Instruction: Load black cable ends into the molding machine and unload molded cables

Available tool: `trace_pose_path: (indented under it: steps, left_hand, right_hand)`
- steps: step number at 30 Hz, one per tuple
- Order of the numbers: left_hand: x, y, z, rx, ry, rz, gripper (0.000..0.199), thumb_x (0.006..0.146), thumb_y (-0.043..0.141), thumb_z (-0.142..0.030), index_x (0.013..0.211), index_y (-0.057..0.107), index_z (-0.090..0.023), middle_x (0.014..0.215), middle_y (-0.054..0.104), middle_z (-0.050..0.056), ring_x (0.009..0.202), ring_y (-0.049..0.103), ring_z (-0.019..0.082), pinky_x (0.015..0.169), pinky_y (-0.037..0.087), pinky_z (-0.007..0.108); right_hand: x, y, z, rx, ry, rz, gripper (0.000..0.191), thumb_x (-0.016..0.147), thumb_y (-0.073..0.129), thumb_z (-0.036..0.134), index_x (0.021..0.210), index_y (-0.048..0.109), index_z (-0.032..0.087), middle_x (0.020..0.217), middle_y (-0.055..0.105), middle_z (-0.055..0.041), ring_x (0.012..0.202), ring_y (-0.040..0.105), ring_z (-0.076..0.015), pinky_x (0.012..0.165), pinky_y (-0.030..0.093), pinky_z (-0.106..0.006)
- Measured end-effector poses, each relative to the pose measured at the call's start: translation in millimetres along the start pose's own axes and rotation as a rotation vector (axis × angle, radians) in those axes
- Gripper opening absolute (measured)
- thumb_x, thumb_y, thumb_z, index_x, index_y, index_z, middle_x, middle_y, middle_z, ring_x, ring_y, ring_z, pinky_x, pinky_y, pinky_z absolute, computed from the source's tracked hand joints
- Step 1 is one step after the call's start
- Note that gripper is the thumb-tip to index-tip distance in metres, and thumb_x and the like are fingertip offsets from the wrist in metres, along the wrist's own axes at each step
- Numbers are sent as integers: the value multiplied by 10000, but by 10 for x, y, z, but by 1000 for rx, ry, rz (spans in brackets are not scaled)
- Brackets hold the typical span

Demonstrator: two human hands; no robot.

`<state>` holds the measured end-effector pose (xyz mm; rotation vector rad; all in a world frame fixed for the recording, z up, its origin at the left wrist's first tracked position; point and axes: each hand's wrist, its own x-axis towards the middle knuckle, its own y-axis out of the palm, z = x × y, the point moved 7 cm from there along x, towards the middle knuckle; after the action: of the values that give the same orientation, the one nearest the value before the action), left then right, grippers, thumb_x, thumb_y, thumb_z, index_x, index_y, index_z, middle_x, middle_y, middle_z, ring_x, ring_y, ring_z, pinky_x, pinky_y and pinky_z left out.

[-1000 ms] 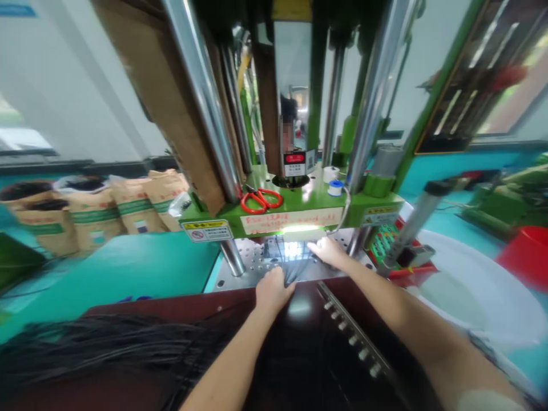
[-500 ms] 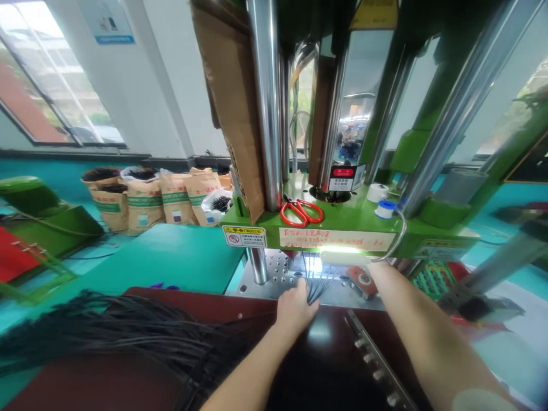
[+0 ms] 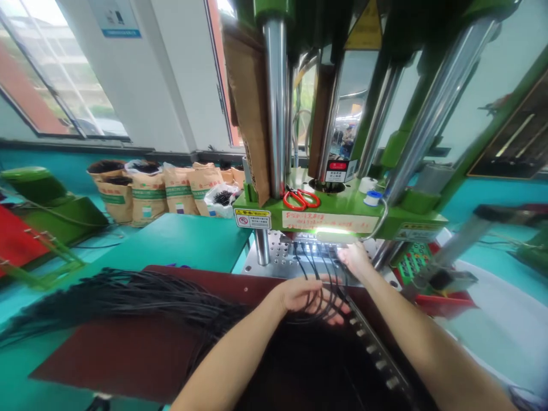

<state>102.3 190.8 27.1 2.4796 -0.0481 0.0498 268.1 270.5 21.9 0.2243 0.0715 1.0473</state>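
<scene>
Several thin black cables [image 3: 315, 266] run from the lit metal mould [image 3: 306, 238] under the green press and loop down toward me. My left hand [image 3: 310, 297] holds these cables loosely, thumb on top and fingers curved beneath the loops. At the right end of the mould is my right hand [image 3: 356, 260], fingers drawn together; what they grip, if anything, is too small to make out. On the dark red board, a metal bar with several knobs [image 3: 372, 348] lies between my forearms. A large bundle of black cables [image 3: 141, 297] spreads to the left.
Red-handled scissors [image 3: 301, 200] and a blue-and-white spool [image 3: 372, 198] lie on the press's green ledge [image 3: 274, 217]. Steel columns [image 3: 275, 114] rise on both sides. A green table [image 3: 201, 240] stands left, with paper sacks [image 3: 148, 197] behind it. Right is a red tray [image 3: 445, 305].
My left hand has gone from a closed grip on the cables to a looser hold, with the cables fanned out in loops. My right hand, hidden under the press before, now shows. The view has shifted slightly.
</scene>
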Motion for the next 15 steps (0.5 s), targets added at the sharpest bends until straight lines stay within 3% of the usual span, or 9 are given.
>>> trace_pose_path:
  steps: [4,7,11,15]
  left_hand:
    - [26,57,70,-13,39,-105,619,669,587,-503,1157,408,-167,768,604,80,727,613,246,648,410,350]
    - [-36,142,149,-21,30,-156,394,708,556,-465,937,508,-147,598,492,-10,547,546,150,598,424,333]
    - [-222,250,213,-54,8,-215,266,757,516,-397,665,440,-159,517,400,-43,427,437,90,483,401,262]
    - [-444,460,303,108,-78,-132,299,728,544,-429,645,484,-148,457,449,-22,369,449,112,391,298,220]
  right_hand:
    - [-304,0,37,8,-32,-64,175,699,566,327,708,480,174,474,461,71,300,423,-57,247,175,-151]
    - [-479,54,124,-4,-52,-90,136,664,547,293,705,514,168,452,458,68,280,420,-57,244,166,-148]
    - [-589,109,201,11,-60,-125,102,644,534,266,659,504,170,427,426,75,273,393,-49,250,172,-153]
    - [-624,46,241,57,-63,-185,112,618,553,259,651,481,178,463,426,74,305,409,-48,261,192,-157]
